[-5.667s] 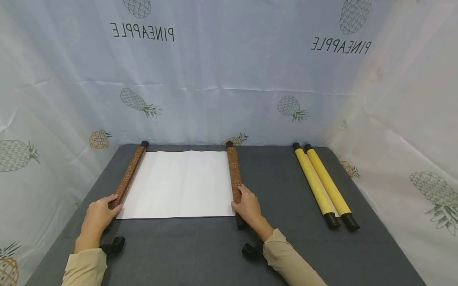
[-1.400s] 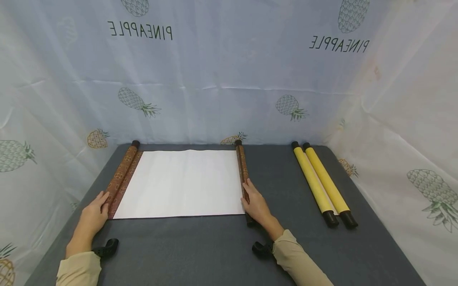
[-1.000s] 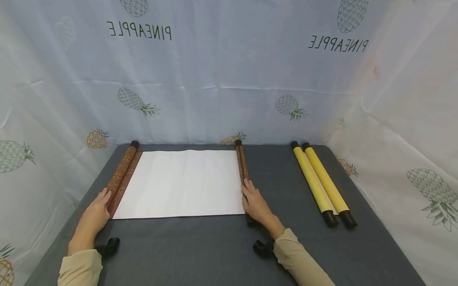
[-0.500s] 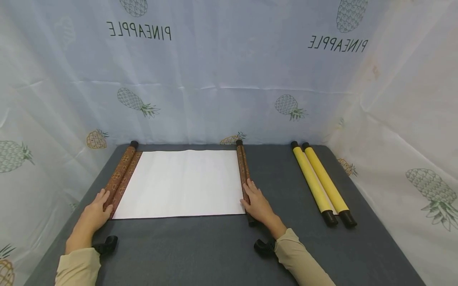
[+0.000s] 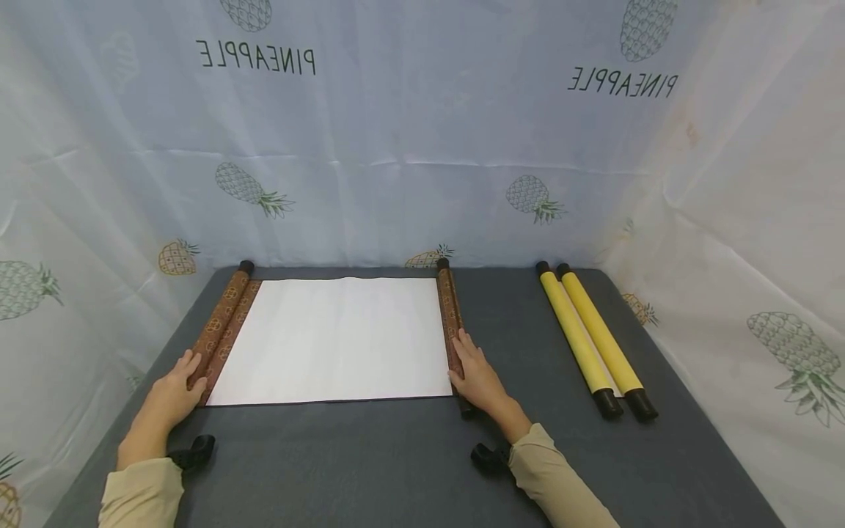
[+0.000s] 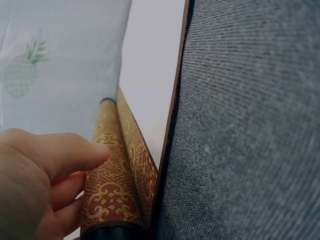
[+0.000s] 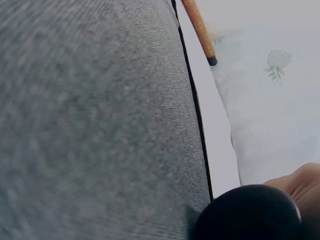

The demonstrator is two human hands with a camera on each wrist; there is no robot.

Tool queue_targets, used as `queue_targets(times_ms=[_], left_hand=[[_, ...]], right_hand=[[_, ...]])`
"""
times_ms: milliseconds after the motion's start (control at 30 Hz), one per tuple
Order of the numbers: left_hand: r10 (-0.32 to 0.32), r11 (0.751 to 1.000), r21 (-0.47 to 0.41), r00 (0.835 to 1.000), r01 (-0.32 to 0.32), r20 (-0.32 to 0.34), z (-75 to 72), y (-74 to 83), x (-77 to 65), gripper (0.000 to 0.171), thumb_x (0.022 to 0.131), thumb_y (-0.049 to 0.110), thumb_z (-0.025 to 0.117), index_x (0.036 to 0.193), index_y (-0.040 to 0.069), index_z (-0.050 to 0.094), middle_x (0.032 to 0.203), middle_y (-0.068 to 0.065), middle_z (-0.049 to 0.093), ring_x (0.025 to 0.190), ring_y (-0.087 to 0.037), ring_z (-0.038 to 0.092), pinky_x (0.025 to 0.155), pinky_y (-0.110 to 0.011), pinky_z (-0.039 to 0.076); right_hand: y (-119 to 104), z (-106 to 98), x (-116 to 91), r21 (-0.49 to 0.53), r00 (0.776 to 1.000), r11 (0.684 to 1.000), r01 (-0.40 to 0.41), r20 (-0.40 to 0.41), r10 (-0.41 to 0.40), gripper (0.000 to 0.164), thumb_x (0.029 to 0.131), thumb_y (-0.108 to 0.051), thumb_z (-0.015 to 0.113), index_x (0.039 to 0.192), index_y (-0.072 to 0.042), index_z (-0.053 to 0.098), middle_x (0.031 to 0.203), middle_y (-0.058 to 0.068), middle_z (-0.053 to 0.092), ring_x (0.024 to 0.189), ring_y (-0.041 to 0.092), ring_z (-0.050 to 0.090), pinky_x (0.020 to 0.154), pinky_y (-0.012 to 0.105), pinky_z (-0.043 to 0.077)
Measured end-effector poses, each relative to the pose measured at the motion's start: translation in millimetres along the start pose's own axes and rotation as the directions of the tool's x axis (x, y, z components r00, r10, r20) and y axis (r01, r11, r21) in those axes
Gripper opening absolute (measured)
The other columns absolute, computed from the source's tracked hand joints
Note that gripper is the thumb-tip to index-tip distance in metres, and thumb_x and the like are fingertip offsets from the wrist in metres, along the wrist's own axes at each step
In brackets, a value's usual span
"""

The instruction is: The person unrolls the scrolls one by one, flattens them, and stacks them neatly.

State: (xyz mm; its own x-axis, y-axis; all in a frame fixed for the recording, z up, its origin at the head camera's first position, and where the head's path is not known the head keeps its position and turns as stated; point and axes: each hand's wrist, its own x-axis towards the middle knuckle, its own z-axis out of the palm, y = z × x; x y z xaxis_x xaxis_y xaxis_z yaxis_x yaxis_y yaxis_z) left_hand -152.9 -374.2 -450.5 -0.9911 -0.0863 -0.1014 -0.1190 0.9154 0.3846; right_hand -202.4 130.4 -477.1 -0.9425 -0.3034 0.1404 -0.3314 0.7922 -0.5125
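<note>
A brown patterned scroll lies unrolled on the dark table, its white paper flat between two rollers. My left hand grips the near part of the left roller; in the left wrist view the thumb rests over the gold-patterned roller with fingers tucked along its outer side. A strip of brown border shows between this roller and the paper. My right hand holds the near part of the right roller, thumb on the paper side. In the right wrist view a black end cap covers most of that hand.
A second scroll with yellow rollers and black ends lies rolled up on the right of the table. White curtains printed with pineapples enclose the back and sides. A black wrist mount sits at the left wrist.
Since the earliest frame the rollers have moved apart, left one leftward, right one rightward, exposing more paper and the left brown border. Lately the right roller has turned and shifted slightly right.
</note>
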Motion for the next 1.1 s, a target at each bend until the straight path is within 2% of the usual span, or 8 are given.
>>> queue_targets(times_ms=[133,300,667,1100], left_hand=[[0.012,1.0,0.003,1.0,-0.012,-0.004,0.3,-1.0,0.7,0.061,0.094,0.012,0.043,0.143,-0.017,0.02,0.15,-0.04,0.011,0.136,-0.06,0.018,0.107,-0.072,0.021],[-0.001,1.0,-0.009,1.0,0.001,0.0,0.7,-0.1,0.2,0.061,0.094,0.012,0.042,0.143,-0.017,0.02,0.15,-0.04,0.01,0.136,-0.06,0.017,0.107,-0.073,0.02],[-0.016,0.999,-0.034,1.0,0.016,-0.002,1.3,1.8,-0.5,0.062,0.095,0.012,0.043,0.145,-0.015,0.016,0.152,-0.038,0.005,0.139,-0.059,0.012,0.107,-0.073,0.018],[-0.015,0.999,-0.041,1.0,0.015,-0.009,3.6,1.4,-1.4,0.065,0.094,0.012,0.044,0.145,-0.016,0.014,0.152,-0.039,0.003,0.139,-0.059,0.01,0.107,-0.073,0.018]], right_hand=[[1.8,1.0,-0.2,-0.023,0.998,0.997,0.068,-0.015,-0.068,0.055,0.089,-0.004,0.063,0.139,0.008,0.044,0.154,0.024,0.034,0.146,0.041,0.03,0.113,0.064,0.03],[2.6,1.6,-0.1,-0.039,0.997,0.996,0.075,-0.016,-0.076,0.051,0.09,-0.004,0.06,0.138,0.007,0.047,0.154,0.023,0.035,0.147,0.04,0.028,0.114,0.065,0.028],[5.2,-2.0,-1.8,-0.035,0.999,0.999,0.027,-0.039,-0.029,0.051,0.09,-0.008,0.061,0.138,0.006,0.047,0.154,0.021,0.037,0.145,0.038,0.034,0.115,0.063,0.028],[12.9,-7.6,-5.2,0.028,0.999,0.999,-0.039,0.006,0.039,0.061,0.092,-0.02,0.063,0.144,0.003,0.041,0.156,0.021,0.032,0.146,0.038,0.03,0.117,0.062,0.026]])
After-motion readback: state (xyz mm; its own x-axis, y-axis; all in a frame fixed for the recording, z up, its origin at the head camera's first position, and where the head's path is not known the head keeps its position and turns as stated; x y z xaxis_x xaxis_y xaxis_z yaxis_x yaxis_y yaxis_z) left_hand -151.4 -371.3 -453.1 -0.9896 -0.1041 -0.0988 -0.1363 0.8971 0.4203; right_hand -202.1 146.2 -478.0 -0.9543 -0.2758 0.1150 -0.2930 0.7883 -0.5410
